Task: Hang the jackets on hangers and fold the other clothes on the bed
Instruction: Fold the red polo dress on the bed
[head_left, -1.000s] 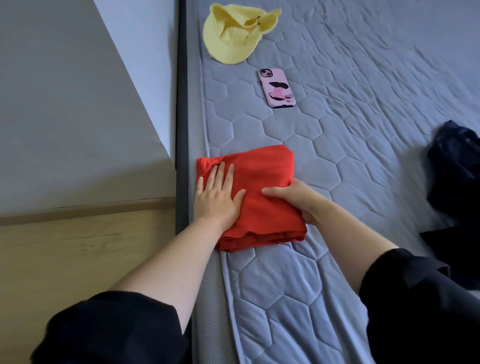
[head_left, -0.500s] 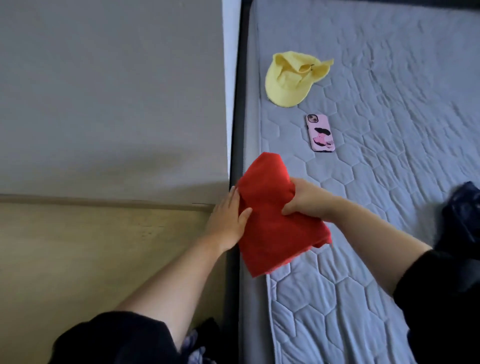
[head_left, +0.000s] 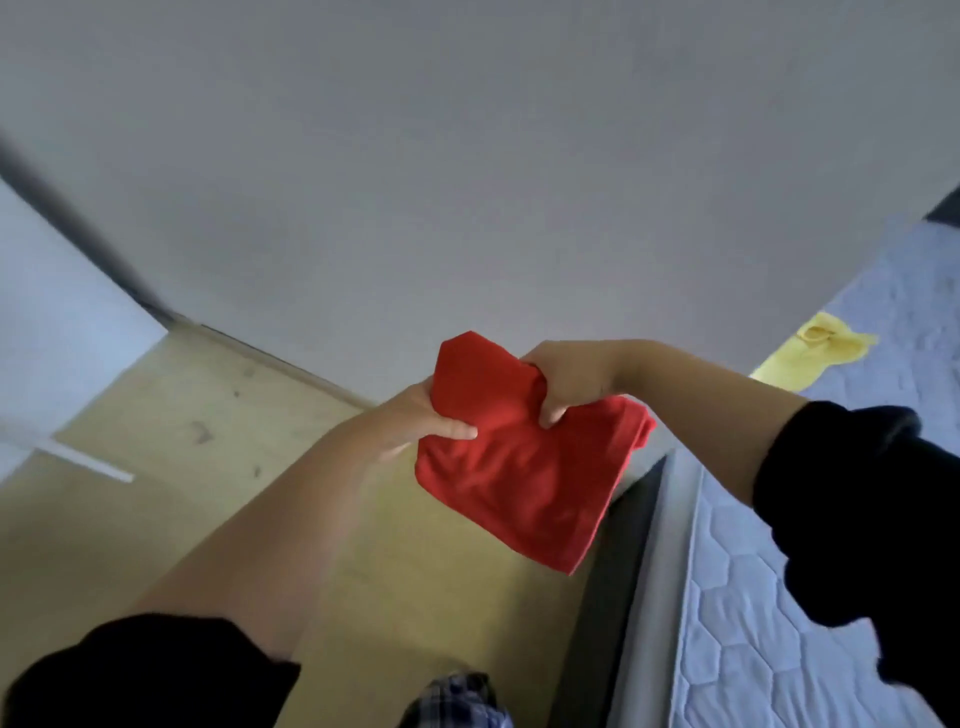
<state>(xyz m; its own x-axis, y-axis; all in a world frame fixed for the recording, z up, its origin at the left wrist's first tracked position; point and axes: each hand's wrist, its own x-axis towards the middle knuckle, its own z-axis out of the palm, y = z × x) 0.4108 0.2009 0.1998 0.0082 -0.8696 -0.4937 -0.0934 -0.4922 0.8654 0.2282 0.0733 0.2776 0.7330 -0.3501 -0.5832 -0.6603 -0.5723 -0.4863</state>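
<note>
Red cloth, a folded garment (head_left: 524, 467), is held up in the air between both hands. It is kept clear of the bed (head_left: 779, 649) and hangs over the wooden floor (head_left: 208, 467), just beside the bed's near edge.

The garment's left edge is gripped by the left hand (head_left: 415, 421). The thumb is laid across the front of the cloth, and the fingers are hidden behind it. The upper edge is clutched by the right hand (head_left: 566, 379), with the fingers curled over the top and the thumb pressed into the fabric. The cloth is bunched at that spot. The lower corner of the garment droops and is seen in front of the dark bed frame (head_left: 613, 571).

Both forearms are bare, with the left sleeve (head_left: 145, 675) and the right sleeve (head_left: 857, 519), both black, pushed up towards the elbows. A yellow hat (head_left: 815, 348) is seen lying on the quilted grey surface of the bed, well apart from the garment. A grey wall (head_left: 467, 156) fills the upper part of the view. A scrap of checked fabric (head_left: 457, 701) is seen at the bottom edge, though what it belongs to cannot be told.
</note>
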